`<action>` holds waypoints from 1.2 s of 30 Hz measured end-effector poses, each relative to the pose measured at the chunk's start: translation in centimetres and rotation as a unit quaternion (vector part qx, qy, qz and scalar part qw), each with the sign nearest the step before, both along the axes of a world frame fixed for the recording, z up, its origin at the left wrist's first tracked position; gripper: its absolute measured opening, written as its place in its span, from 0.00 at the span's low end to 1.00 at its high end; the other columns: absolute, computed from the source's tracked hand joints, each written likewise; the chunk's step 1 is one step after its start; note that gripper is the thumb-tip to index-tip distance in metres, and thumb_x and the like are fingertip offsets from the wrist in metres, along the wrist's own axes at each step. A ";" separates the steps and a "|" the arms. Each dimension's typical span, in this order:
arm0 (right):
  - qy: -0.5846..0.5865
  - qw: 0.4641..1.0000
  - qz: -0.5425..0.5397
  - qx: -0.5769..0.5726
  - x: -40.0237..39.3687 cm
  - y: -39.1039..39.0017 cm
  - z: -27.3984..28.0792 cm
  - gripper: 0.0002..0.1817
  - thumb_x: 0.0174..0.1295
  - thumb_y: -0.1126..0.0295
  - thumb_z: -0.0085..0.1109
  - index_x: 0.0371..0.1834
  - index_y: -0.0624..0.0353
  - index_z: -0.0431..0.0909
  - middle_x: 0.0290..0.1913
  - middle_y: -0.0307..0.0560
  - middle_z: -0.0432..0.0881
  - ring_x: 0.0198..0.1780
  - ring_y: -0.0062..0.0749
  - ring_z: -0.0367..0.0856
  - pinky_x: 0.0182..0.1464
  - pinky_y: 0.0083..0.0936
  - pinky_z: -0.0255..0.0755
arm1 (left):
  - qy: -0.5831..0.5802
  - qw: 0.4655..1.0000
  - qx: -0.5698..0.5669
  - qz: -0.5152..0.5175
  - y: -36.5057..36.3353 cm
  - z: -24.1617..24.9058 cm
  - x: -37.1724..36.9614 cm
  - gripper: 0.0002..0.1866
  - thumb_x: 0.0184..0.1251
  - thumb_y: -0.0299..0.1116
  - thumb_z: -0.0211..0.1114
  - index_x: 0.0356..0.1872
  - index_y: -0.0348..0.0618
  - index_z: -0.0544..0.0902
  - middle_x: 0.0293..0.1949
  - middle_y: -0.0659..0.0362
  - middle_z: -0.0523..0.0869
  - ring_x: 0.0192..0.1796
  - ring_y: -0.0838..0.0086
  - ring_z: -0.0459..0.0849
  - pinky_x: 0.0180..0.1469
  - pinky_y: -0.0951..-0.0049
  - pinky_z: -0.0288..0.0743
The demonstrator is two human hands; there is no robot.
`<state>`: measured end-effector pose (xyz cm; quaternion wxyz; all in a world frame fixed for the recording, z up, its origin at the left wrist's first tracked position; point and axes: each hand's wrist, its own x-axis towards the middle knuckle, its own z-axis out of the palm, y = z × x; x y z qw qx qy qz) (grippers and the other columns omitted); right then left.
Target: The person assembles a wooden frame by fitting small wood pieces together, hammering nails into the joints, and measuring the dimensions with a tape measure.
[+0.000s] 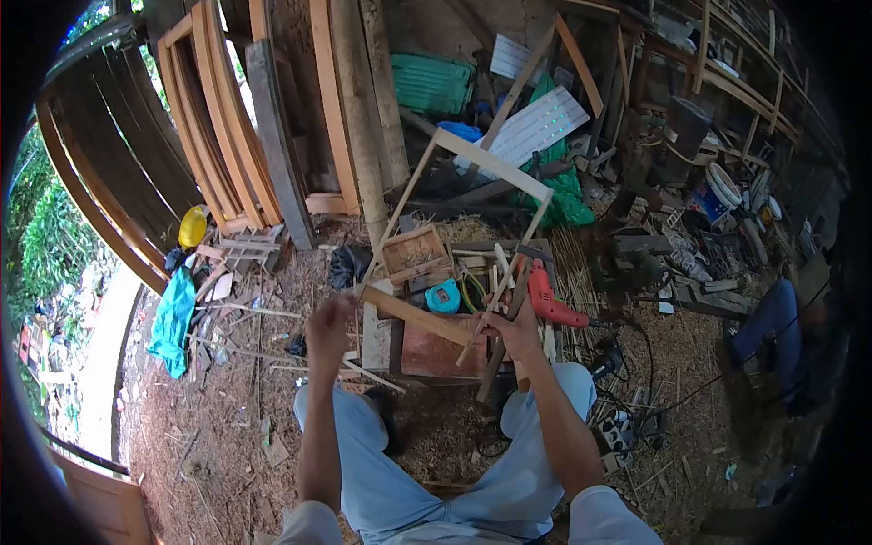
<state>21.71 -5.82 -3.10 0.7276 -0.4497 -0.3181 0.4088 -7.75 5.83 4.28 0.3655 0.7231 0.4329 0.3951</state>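
A light wooden frame stands tilted over a low work surface between my knees. My right hand is closed on the frame's right leg, near its lower end. My left hand is beside the left end of the frame's wooden crosspiece; its fingers are blurred, and whether they touch the wood cannot be made out. A red power drill lies just right of my right hand. Behind the crosspiece are a turquoise tape measure and a wooden box. A reddish board lies below the crosspiece.
Wooden frames lean at the back left. A teal bag and a yellow helmet-like object lie at the left. Cables and a dark tool are on the shavings-covered ground at right. A person's leg shows at far right.
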 end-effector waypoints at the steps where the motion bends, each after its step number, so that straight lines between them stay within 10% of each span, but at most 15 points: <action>1: -0.025 0.999 0.003 -0.021 -0.1 -0.2 -0.3 0.23 0.58 0.84 0.60 0.55 0.62 0.64 0.46 0.48 0.80 0.41 0.35 0.86 0.37 0.28 0.87 | 0.041 0.994 0.079 0.067 1.3 0.5 -0.2 0.21 0.76 0.42 0.51 0.54 0.31 0.76 0.44 0.53 0.85 0.39 0.74 0.84 0.42 0.73 0.77; 5: -0.078 0.995 0.047 -0.037 0.0 -0.1 -1.8 0.24 0.57 0.85 0.60 0.56 0.62 0.64 0.48 0.48 0.81 0.44 0.34 0.85 0.36 0.28 0.85 | -0.064 0.997 0.027 0.026 4.5 -1.5 0.8 0.22 0.78 0.44 0.48 0.55 0.33 0.75 0.39 0.55 0.85 0.34 0.75 0.83 0.38 0.75 0.76; 7: -0.153 0.987 0.051 -0.024 -0.2 0.2 -2.1 0.24 0.59 0.83 0.58 0.59 0.62 0.63 0.51 0.50 0.81 0.44 0.31 0.84 0.35 0.26 0.83 | -0.202 0.943 -0.237 -0.117 3.8 -1.9 2.1 0.21 0.79 0.45 0.45 0.54 0.36 0.74 0.33 0.59 0.81 0.27 0.76 0.79 0.31 0.76 0.72; 12: -0.229 0.960 -0.027 -0.159 0.2 0.0 -0.6 0.17 0.64 0.75 0.57 0.55 0.63 0.68 0.46 0.50 0.83 0.38 0.29 0.84 0.36 0.22 0.78 | -0.330 0.898 -0.280 -0.083 2.9 -5.5 2.9 0.17 0.79 0.42 0.47 0.53 0.40 0.74 0.24 0.68 0.65 0.16 0.89 0.56 0.15 0.84 0.48; 14: -0.072 0.992 -0.019 -0.106 -1.8 0.5 0.3 0.12 0.67 0.71 0.55 0.51 0.66 0.72 0.41 0.47 0.84 0.31 0.25 0.82 0.33 0.22 0.76 | -0.326 0.902 -0.275 -0.067 3.0 -5.5 2.8 0.17 0.79 0.42 0.48 0.55 0.41 0.74 0.24 0.69 0.65 0.16 0.89 0.57 0.15 0.84 0.48; 25: -0.103 0.994 -0.017 -0.033 -3.3 1.7 -0.9 0.09 0.70 0.74 0.51 0.47 0.68 0.72 0.38 0.50 0.82 0.23 0.22 0.74 0.26 0.21 0.72 | -0.297 0.918 -0.260 -0.034 3.6 -6.2 2.3 0.20 0.78 0.41 0.50 0.63 0.41 0.71 0.24 0.67 0.66 0.16 0.88 0.59 0.15 0.84 0.49; 36: -0.040 0.996 0.016 -0.080 -3.7 0.5 1.1 0.19 0.69 0.72 0.53 0.60 0.69 0.67 0.49 0.53 0.81 0.44 0.32 0.83 0.45 0.27 0.79 | -0.474 0.852 -0.222 -0.022 5.4 -6.1 1.8 0.19 0.77 0.43 0.51 0.63 0.48 0.72 0.22 0.69 0.62 0.16 0.88 0.53 0.16 0.84 0.45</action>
